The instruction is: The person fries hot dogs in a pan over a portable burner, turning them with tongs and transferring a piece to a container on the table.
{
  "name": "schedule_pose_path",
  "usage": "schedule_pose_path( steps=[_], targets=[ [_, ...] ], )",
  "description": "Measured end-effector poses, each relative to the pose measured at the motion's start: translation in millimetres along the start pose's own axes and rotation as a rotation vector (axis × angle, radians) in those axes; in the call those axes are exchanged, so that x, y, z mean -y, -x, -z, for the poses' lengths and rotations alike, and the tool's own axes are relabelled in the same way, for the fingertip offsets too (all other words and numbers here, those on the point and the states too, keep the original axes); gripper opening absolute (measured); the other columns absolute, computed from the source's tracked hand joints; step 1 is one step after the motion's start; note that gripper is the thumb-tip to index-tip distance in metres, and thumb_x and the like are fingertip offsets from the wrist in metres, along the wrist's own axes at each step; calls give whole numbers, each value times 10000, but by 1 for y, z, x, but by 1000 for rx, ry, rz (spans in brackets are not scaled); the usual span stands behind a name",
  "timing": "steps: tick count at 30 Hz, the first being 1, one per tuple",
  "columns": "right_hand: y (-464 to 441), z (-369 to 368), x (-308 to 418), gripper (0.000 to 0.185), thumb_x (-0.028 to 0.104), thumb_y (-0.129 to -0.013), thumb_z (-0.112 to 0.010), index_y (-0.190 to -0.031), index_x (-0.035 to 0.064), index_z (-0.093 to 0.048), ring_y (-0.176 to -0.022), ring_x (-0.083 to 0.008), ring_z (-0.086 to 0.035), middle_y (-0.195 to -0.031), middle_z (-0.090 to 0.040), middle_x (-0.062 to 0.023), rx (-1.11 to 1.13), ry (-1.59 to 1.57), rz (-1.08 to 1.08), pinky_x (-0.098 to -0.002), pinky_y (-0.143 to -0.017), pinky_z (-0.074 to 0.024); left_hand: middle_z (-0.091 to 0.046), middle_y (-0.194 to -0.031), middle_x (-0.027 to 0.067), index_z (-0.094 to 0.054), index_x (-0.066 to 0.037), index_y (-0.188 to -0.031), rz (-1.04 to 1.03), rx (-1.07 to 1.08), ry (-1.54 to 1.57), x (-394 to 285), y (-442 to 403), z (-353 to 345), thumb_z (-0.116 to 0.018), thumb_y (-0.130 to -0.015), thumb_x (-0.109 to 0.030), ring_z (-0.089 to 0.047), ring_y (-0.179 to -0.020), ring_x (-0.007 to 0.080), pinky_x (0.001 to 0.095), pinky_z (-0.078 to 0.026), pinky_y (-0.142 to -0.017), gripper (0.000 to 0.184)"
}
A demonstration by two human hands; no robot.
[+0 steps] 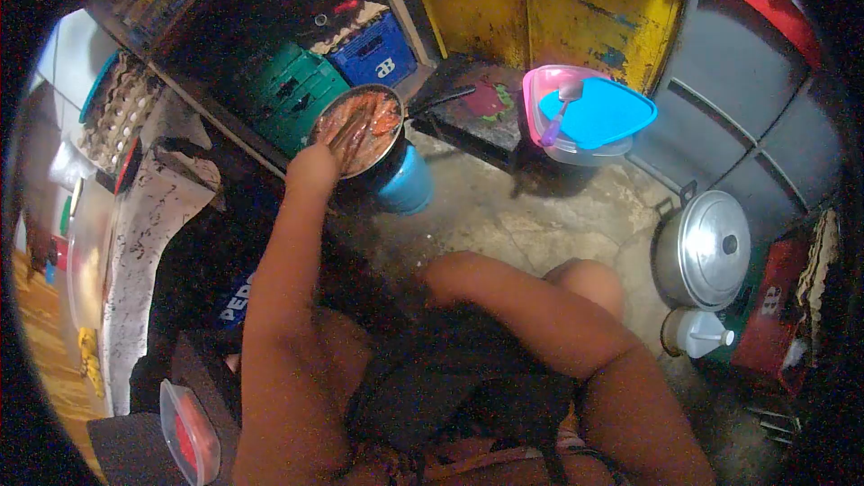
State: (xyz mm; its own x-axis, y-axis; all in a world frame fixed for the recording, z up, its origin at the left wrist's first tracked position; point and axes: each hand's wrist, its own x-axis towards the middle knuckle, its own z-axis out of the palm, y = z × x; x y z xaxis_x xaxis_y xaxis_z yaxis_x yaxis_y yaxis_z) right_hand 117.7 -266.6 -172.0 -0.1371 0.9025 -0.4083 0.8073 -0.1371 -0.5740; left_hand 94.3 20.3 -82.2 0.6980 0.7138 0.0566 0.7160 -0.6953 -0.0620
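My left hand (pixel 313 173) is closed on a brown wooden utensil (pixel 355 130) whose end lies in the reddish food (pixel 382 117) in a round pan (pixel 345 101). The pan's dark handle points right. Under the pan's right side shows a light blue cylinder (pixel 409 182). My right hand (pixel 443 277) hangs low near my knees, over the concrete floor. Its fingers are too dark and blurred to make out.
On a low dark block (pixel 459 130) rest pink and clear containers with a blue lid (pixel 601 113) and a purple-handled spoon (pixel 554 122). A lidded metal pot (pixel 711 249) and white jug (pixel 695 333) stand right. Green (pixel 292 94) and blue crates (pixel 373 58) are behind the pan.
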Motion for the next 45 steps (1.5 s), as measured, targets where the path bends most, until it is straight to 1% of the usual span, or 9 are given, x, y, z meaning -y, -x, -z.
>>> schedule_pose_path(
  steps=[3,9,15,20,22,28,34,40,45],
  targets=[
    [2,2,3,431,350,-834,-702,-1227,174,-685,-1064,-370,-674,-1146,-713,-146,-4,13,-35,-520,-892,-538,-709,-1084,247,-738,-32,-1096,2,84,-57,4,0,2,-598,-902,-243,-691,-1016,406,504,-538,-896,319],
    [2,0,4,439,343,-837,-703,-1237,165,-671,-1059,-373,-675,-1135,-713,-151,-10,39,-33,-523,-887,-540,-693,-1144,245,-655,-93,-1286,-103,41,-76,-16,8,21,-575,-893,-175,-685,-1043,395,493,-542,-913,410],
    [3,-2,-1,470,347,-829,-713,-1259,166,-656,-1062,-385,-670,-1149,-706,-162,-48,31,-3,-520,-894,-538,-687,-1142,262,-686,-59,-1227,-16,41,-63,-17,-23,10,-554,-906,-177,-680,-1049,402,491,-532,-931,366],
    [2,-8,-10,501,351,-822,-720,-1268,135,-647,-1065,-396,-664,-1154,-700,-179,-89,-25,36,-520,-905,-534,-732,-978,230,-735,12,-1034,1,169,100,46,-61,-18,-623,-885,-131,-736,-898,349,459,-568,-774,234],
    [2,-6,-8,505,353,-823,-719,-1265,121,-646,-1067,-396,-664,-1158,-697,-184,-79,-5,32,-520,-906,-535,-718,-796,165,-738,1,-895,54,255,173,46,-47,2,-656,-877,-83,-713,-698,263,408,-537,-569,119],
    [7,-1,1,500,355,-824,-713,-1260,117,-651,-1077,-394,-664,-1165,-695,-186,-115,25,27,-523,-906,-537,-649,-729,72,-685,-51,-971,262,467,824,52,-21,29,-622,-952,-106,-575,-540,183,344,-468,-464,85],
    [11,11,8,491,331,-815,-708,-1261,132,-657,-1082,-388,-667,-1160,-702,-177,-54,-15,11,-521,-910,-538,-651,-750,62,-664,-60,-1020,298,510,930,62,-33,3,-614,-970,-124,-587,-552,182,358,-489,-490,96],
    [11,8,7,486,324,-824,-692,-1289,189,-650,-1072,-387,-671,-1157,-709,-158,-58,-45,32,-526,-913,-534,-670,-763,89,-697,-23,-987,114,397,510,62,-25,17,-667,-938,-158,-637,-601,227,385,-494,-530,147],
    [9,6,8,518,327,-825,-699,-1321,197,-623,-1085,-389,-665,-1174,-701,-166,-70,-12,23,-531,-919,-531,-724,-892,186,-708,1,-1013,-20,145,282,67,-10,11,-728,-838,-182,-710,-803,311,434,-542,-717,254]
  ],
)
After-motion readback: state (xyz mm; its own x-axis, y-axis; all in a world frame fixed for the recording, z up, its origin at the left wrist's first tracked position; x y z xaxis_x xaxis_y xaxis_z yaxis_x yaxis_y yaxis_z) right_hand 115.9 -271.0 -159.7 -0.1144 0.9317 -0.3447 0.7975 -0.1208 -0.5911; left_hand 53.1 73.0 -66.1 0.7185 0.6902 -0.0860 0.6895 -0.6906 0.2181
